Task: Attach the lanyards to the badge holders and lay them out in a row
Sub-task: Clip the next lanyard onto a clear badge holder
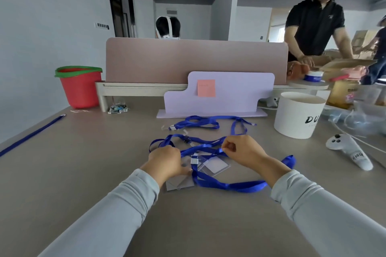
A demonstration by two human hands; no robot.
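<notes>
Several blue lanyards lie tangled mid-table. One lanyard [227,185] loops across the front, and its white clip [194,160] rests over a clear badge holder [215,166]. My right hand [242,150] pinches this strap near its upper run. My left hand [167,161] presses fingertips on a second clear badge holder [180,183] lying flat. Another lanyard [200,124] lies farther back, unattached, with its clip at the left end. A third strap [167,141] curls behind my left hand.
A lilac stand [229,94] with a pink note sits behind the lanyards. A white tub [296,117] and a white controller [351,152] are at the right, a red bucket [80,87] at back left. A long blue strap [31,133] lies along the left edge. Other people work beyond the divider.
</notes>
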